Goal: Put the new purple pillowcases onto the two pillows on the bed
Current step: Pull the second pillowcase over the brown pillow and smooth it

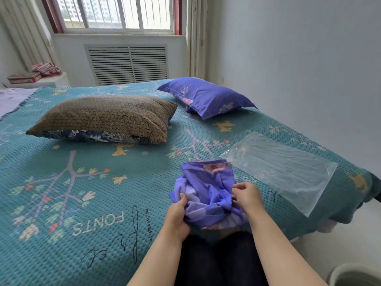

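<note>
Pillowcase (208,195) number two lies bunched on the near edge of the bed (61,193), right in front of you, and both your hands are in it. One pillow (206,96) at the far right already wears its purple case, so by my reckoning you are halfway: the brown pillow (107,116) in the middle of the bed is bare of purple and waits for this one. Your left hand (177,211) grips the cloth at its left side, fingers curled round a fold with the thumb on top. Your right hand (246,195) pinches the cloth at its right side, fingers bent and close together. You seem to be sorting through the folds, probably hunting for the open end; I cannot tell from this heap where that opening is. Next you need to shake or spread the case flat, find the mouth, and hold it wide, then bring it to the brown pillow, which lies well apart from your hands. An empty clear bag (284,168) lies flat just beside the case on the right; keep it out of the cloth.
</note>
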